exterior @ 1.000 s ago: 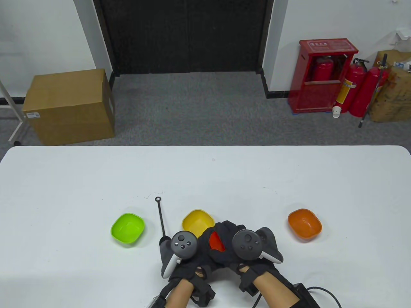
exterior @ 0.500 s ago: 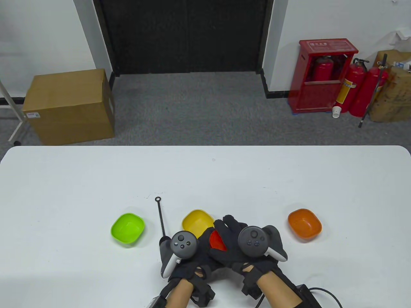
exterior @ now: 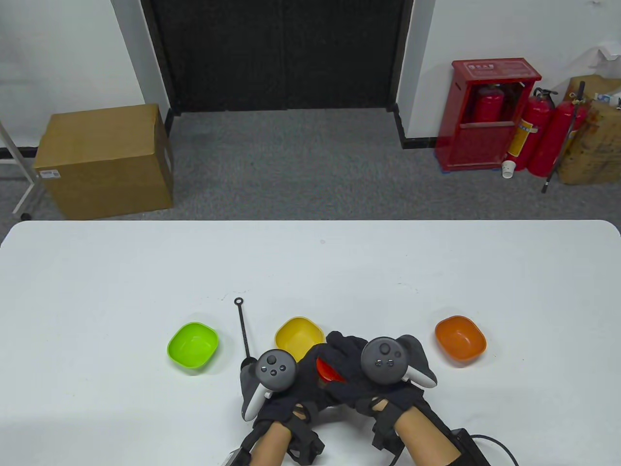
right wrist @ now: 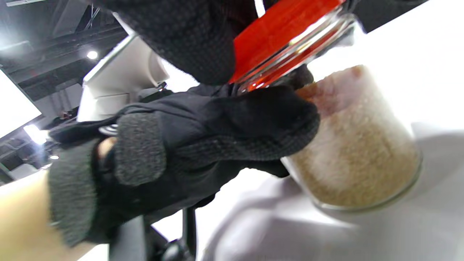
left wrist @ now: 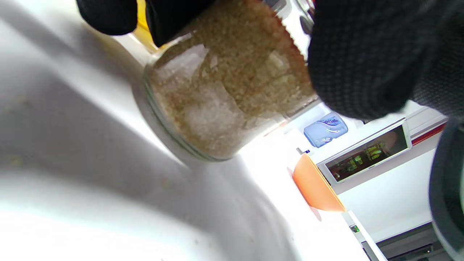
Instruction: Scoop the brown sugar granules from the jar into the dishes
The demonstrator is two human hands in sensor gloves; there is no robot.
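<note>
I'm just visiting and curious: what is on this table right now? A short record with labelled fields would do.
jar: glass jar of brown sugar, standing on the white table, red lid still on
left hand: left hand grips the jar body
right hand: right hand rests on the lid
dishes: green dish, yellow dish, orange dish, no sugar seen in them
scoop: black long-handled spoon lying untouched between green and yellow

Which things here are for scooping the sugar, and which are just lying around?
For the job: jar of brown sugar with its red lid, held by the left hand and right hand; green dish, yellow dish, orange dish, black scoop.

Lying about: cardboard box, fire extinguishers, paper cup.
</note>
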